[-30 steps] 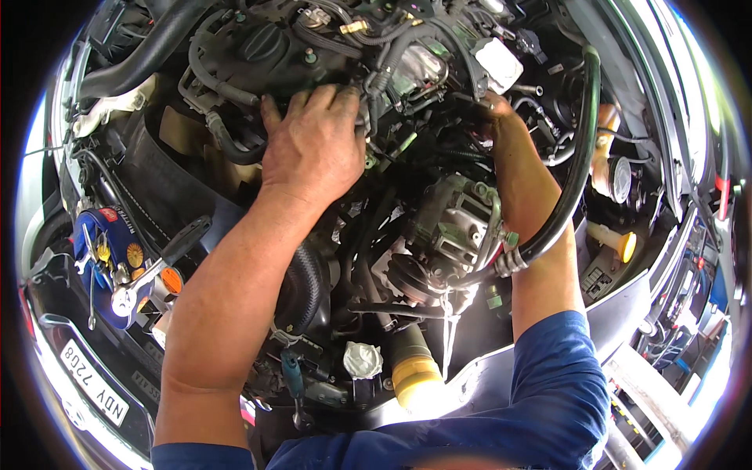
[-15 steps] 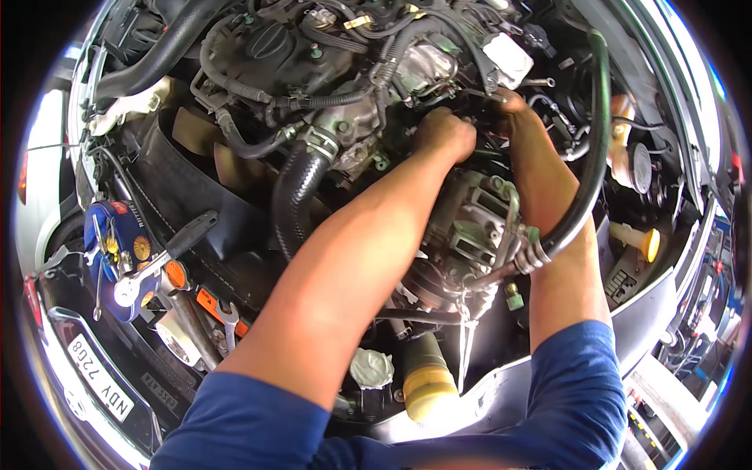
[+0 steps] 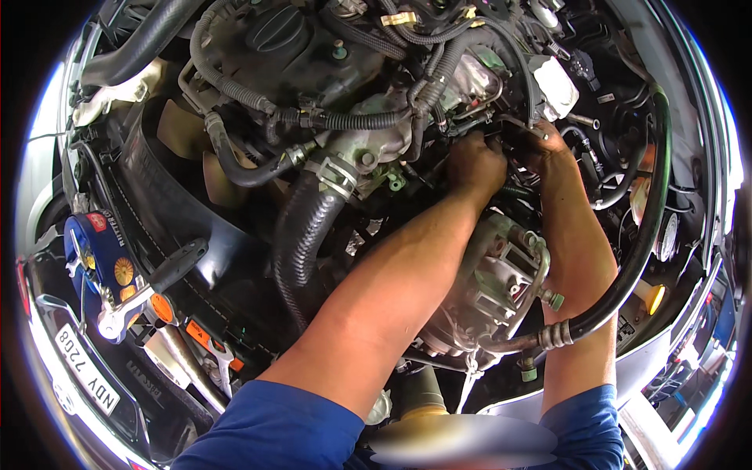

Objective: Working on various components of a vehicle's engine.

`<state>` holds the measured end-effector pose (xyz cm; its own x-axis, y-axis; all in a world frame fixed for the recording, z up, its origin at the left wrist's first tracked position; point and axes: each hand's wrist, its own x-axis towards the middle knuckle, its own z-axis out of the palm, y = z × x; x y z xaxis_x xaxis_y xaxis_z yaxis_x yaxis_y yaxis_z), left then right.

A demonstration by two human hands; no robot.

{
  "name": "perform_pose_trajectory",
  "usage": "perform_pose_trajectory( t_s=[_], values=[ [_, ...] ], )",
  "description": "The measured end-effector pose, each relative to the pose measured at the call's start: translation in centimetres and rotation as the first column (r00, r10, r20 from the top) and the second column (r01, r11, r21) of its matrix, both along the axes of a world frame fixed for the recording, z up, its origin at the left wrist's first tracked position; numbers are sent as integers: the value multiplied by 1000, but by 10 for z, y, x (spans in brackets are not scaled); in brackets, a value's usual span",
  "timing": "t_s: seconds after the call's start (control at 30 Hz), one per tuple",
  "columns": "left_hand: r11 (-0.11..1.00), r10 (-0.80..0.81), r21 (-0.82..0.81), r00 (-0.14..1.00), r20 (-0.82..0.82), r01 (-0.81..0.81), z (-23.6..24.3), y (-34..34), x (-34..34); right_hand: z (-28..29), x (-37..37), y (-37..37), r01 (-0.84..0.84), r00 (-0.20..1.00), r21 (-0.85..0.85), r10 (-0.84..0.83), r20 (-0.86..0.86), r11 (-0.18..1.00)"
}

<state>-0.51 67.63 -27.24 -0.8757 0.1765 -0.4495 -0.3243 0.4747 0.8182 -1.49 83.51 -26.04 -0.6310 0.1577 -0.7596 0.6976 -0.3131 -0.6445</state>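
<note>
Both my hands reach deep into an engine bay, close together below a metal pipe end and a harness. My left hand (image 3: pixel 476 163) is curled into a fist beside the dark parts, its fingertips hidden. To its right, my right hand (image 3: pixel 548 149) is bent inward with curled fingers, partly in shadow under a thin metal pipe (image 3: pixel 523 128). What either one grips cannot be made out. Below the hands, between my forearms, sits a metal compressor (image 3: pixel 489 286) with a bracketed pipe. A thick black hose (image 3: pixel 656 204) loops over my right forearm.
A thick black coolant hose (image 3: pixel 305 227) and the black engine cover (image 3: pixel 290 70) lie to the left. On the front edge rest a ratchet (image 3: pixel 149 290), a spanner (image 3: pixel 225 366) and a blue container (image 3: pixel 98 251). A yellow-topped filler neck (image 3: pixel 423 395) stands near me.
The view has shifted, so the engine parts sit further right or lower. My hands stay in the same spot beside the engine, the left one turned slightly and deeper in shadow.
</note>
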Motion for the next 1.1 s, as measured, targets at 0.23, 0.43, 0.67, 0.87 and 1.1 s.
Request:
perform_pose_trajectory(
  t_s=[0.23, 0.43, 0.67, 0.87, 1.1],
  values=[
    [989, 86, 134, 987, -132, -68, -8, 1, 6, -5, 2, -1, 90, 994, -46, -93, -52, 995],
    [986, 80, 154, 993, -83, -66, -5, 5, 5, -11, 3, 8, 120, 993, 21, -120, 0, 993],
    [952, 269, 186, 953, -139, -242, -27, 12, 10, -7, 5, -5, 175, 984, 50, -174, -22, 983],
    [968, 207, 159, 975, -85, -192, -27, 18, 10, -14, 4, 6, 261, 964, 36, -262, 36, 965],
    [955, 215, 229, 972, -94, -189, -23, 19, 5, -24, 2, 20, 280, 956, -195, -292, -31, 940]
  ],
)
